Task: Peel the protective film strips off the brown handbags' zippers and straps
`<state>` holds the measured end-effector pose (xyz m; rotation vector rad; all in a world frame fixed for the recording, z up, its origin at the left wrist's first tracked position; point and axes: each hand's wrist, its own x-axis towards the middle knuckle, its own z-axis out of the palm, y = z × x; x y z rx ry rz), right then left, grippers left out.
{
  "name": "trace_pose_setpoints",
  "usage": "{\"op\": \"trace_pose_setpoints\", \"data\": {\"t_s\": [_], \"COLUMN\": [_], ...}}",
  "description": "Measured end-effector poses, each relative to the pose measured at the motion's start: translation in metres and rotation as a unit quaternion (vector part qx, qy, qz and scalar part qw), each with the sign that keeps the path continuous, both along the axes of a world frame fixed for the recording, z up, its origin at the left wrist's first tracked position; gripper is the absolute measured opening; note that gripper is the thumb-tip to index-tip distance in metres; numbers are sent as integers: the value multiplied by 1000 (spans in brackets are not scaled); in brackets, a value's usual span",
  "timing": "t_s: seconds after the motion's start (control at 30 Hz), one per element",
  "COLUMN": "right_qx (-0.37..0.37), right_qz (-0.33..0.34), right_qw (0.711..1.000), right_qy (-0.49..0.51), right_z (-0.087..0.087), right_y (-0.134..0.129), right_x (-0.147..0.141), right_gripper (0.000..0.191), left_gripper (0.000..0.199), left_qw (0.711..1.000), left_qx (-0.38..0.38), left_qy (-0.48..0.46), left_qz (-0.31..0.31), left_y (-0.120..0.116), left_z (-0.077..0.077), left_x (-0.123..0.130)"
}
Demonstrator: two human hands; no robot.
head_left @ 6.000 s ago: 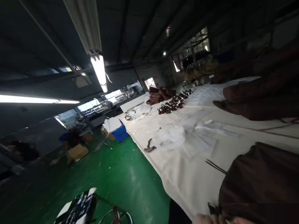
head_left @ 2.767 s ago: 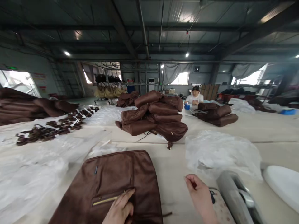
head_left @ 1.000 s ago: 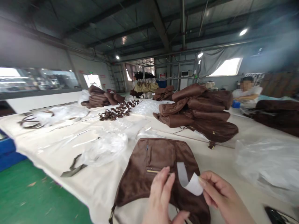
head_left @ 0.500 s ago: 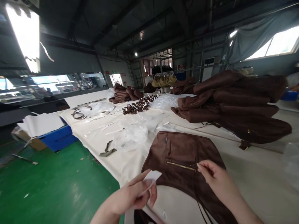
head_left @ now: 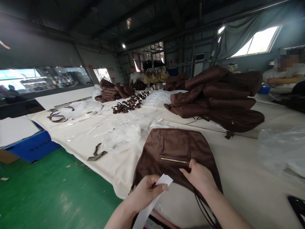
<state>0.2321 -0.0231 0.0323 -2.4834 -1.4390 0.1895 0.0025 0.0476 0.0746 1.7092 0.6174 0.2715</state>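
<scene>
While left hand [head_left: 145,190] pinches loose white strip [head_left: 166,180], right hand [head_left: 202,179] is at zipper [head_left: 173,160], grip unclear; zipper looks closed, strip unattached; brown bag [head_left: 175,143] lies on tabletop [head_left: 238,168].

Ceiling [head_left: 100,14]: lay dim around one small glowing lamp [head_left: 123,46].
Right window [head_left: 258,41]: was blown out to white.
Tabletop [head_left: 240,165]: looked pale, its shadows soft.
Green floor [head_left: 78,190]: carried diffuse glare.
Upper corners: were hazy.
Background: appeared soft, partly pixelated at right.
Frame edges: showed wide-angle stretching.
</scene>
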Motion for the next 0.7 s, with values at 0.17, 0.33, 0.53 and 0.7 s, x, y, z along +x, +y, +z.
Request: {"op": "trace_pose_setpoints", "data": {"t_s": [0.17,0.33,0.53,0.7], "right_qx": [-66,-83,106,202], "right_qz": [12,112,74,24], "right_qw": [990,893,679,643], "right_qy": [125,428,723,738], "right_z": [-3,-5,-4,-4], "right_y": [-4,-16,-24,-23], "right_x": [4,-2,5,18], "right_gripper": [24,24,34,28], "left_gripper": [41,40,39,35], "left_qw": [995,992,992,989], "left_qx": [-15,-31,70,131], "left_qy": [-9,-6,21,46], "left_qz": [96,125,103,59], "left_y": [5,6,1,0], "left_z": [-24,-29,-28,-34], "left_x": [9,9,10,11]}}
